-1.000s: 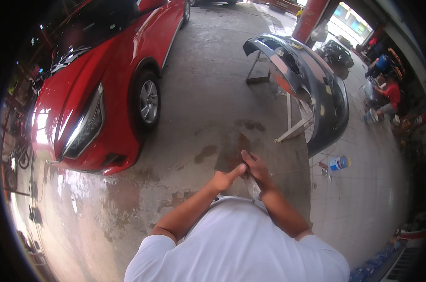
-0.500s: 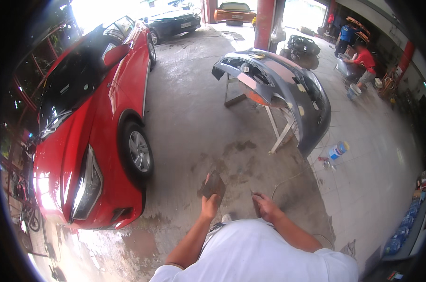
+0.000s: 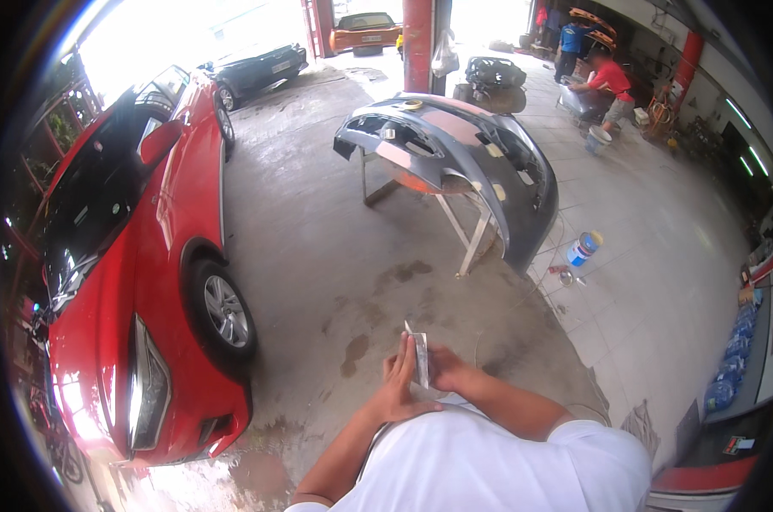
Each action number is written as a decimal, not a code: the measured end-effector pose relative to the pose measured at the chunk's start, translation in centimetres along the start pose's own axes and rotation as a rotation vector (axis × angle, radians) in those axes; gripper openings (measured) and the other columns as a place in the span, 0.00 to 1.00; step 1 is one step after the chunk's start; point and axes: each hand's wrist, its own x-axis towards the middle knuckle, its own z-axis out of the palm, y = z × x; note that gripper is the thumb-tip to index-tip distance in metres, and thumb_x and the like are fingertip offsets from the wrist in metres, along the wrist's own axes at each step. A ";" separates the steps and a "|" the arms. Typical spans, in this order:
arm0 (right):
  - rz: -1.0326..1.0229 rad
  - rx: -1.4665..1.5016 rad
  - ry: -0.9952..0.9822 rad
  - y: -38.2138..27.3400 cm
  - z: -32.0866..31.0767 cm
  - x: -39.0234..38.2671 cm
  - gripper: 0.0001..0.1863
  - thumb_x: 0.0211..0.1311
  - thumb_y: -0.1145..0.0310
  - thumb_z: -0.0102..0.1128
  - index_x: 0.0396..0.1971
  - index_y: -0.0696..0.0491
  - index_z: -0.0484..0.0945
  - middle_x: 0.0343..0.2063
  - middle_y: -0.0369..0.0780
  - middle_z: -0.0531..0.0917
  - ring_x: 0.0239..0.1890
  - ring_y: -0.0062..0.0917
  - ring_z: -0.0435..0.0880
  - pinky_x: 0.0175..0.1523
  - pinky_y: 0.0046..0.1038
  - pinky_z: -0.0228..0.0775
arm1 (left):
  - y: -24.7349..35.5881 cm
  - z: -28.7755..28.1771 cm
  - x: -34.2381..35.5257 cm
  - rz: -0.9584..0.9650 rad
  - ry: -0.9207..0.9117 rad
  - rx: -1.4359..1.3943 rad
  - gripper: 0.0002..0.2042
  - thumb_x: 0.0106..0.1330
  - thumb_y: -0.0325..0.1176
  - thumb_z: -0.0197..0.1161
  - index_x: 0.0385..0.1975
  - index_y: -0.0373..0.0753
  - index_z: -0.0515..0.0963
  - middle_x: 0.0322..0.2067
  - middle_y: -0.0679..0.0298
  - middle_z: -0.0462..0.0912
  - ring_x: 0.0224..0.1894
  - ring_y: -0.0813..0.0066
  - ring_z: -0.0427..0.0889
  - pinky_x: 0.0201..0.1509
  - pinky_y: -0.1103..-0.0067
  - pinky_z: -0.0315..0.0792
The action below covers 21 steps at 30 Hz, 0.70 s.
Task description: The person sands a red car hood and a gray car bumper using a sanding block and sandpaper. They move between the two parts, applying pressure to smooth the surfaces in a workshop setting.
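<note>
Head view, lower centre: left hand [image 3: 398,382] and right hand [image 3: 444,369], grips clamped together on a small grey folded sheet [image 3: 420,357], seem mid-fold; next likely needs a firm crease.

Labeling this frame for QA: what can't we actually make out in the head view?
- Thin grey sheet between left hand and right hand: seen edge-on, its face and kind unreadable.
- Right hand's fingers: hidden behind the sheet.
- Grey bumper on its stand: underside hidden by its own shell.
- Red car: far side cut off by the fisheye rim.
- People at the back: too small to tell their work.
</note>
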 end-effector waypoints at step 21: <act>0.452 -0.779 -0.100 19.3 12.3 11.5 0.24 0.66 0.70 0.66 0.59 0.45 0.68 0.35 0.34 0.83 0.36 0.27 0.84 0.44 0.32 0.77 | -5.9 4.1 -24.9 -1.053 1.344 -0.672 0.26 0.76 0.51 0.54 0.57 0.30 0.71 0.52 0.53 0.81 0.42 0.57 0.83 0.53 0.63 0.75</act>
